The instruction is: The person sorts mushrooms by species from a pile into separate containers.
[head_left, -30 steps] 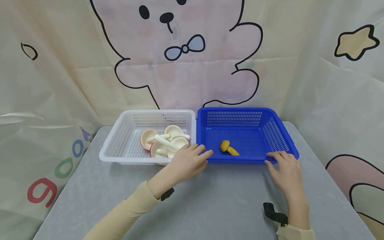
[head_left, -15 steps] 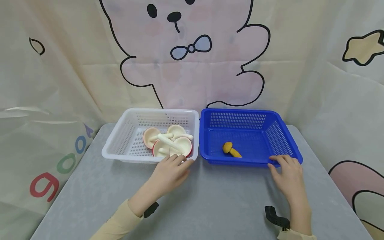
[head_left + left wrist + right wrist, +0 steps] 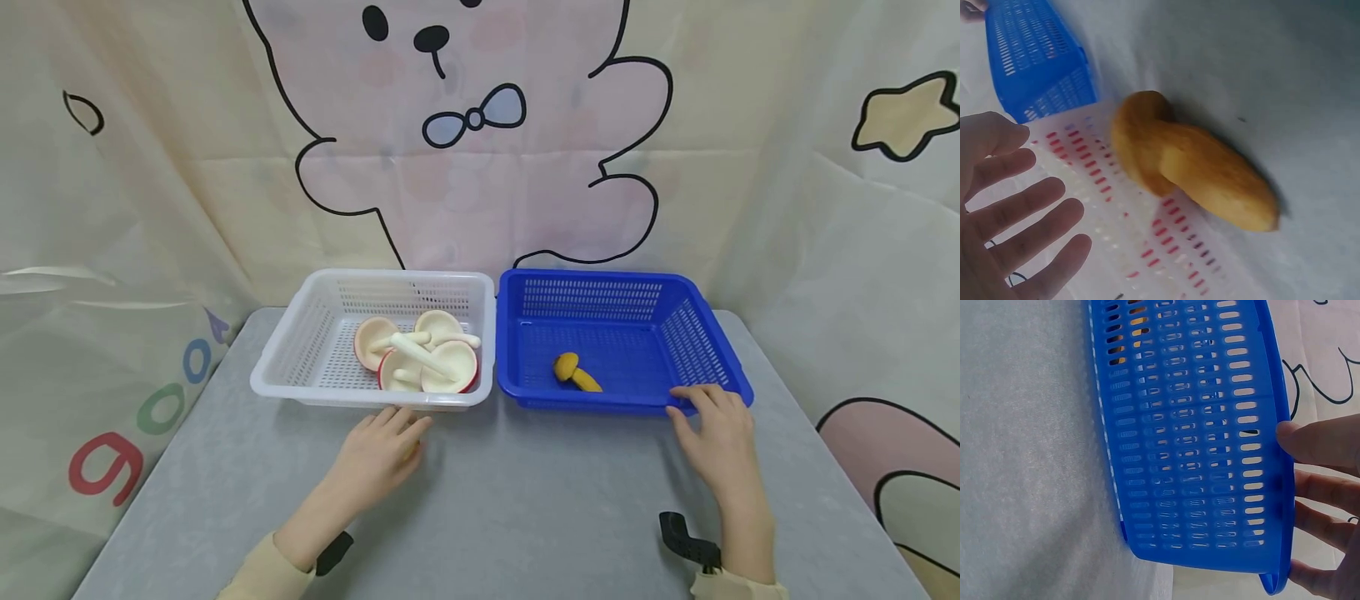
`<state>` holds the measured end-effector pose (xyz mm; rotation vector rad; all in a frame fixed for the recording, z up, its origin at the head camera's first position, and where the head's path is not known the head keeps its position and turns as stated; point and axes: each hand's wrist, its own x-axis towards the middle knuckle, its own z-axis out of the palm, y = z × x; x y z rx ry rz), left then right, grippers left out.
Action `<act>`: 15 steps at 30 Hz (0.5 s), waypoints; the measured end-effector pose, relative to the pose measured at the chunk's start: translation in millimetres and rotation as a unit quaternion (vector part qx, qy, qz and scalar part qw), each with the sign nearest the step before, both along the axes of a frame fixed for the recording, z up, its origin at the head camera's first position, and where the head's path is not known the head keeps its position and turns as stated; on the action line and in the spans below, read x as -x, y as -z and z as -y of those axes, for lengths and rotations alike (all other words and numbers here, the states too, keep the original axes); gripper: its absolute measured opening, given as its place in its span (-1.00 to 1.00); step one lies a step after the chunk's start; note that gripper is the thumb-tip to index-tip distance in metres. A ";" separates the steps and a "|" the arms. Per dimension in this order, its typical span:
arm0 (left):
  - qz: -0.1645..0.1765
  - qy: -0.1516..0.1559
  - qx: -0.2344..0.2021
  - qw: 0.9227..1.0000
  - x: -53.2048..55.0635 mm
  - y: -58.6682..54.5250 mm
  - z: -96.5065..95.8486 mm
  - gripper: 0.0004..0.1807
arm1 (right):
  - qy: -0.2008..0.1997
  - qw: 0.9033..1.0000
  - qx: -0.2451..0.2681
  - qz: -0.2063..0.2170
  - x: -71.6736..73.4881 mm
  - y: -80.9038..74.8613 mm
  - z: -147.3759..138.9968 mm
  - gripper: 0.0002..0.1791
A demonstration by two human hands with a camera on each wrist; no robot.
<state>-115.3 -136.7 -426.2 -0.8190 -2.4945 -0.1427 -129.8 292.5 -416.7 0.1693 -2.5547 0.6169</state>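
My left hand (image 3: 375, 458) is just in front of the white basket (image 3: 300, 390), its fingers spread and apart from things in the left wrist view. Near it, that view shows a yellow-brown toy mushroom (image 3: 1216, 172) in front of the basket's wall; whether it touches the table I cannot tell. In the head view the hand mostly hides it. My right hand (image 3: 720, 442) pinches the front rim of the blue basket (image 3: 622, 333) near its right corner, thumb outside. A yellow toy mushroom (image 3: 585, 381) lies inside that basket. Several pale toy mushrooms with red-edged caps (image 3: 447, 368) lie in the white one.
The two baskets stand side by side on the grey table (image 3: 540, 500), close to the printed curtain (image 3: 480, 192) behind. Black wrist mounts (image 3: 688, 542) stick out beside both forearms.
My left hand has moved left and nearer to me, from the front corner between the baskets to before the white basket. My right hand stays on the blue rim. The head view shifted slightly.
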 end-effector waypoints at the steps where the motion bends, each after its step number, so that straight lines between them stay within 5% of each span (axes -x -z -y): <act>1: -0.001 0.000 -0.001 1.000 -0.5 1.4 2.6 -0.70 | 0.000 1.000 0.000 -0.003 0.2 0.1 0.0 -0.78; 6: 0.009 -0.008 0.004 1.000 -3.8 7.9 14.6 -0.61 | -0.002 1.000 -0.002 -0.009 0.7 0.2 -0.5 -0.77; 15: 0.081 -0.037 0.022 0.996 -6.4 16.9 31.9 -0.48 | -0.001 1.000 0.001 -0.001 0.1 -0.1 -0.1 -0.77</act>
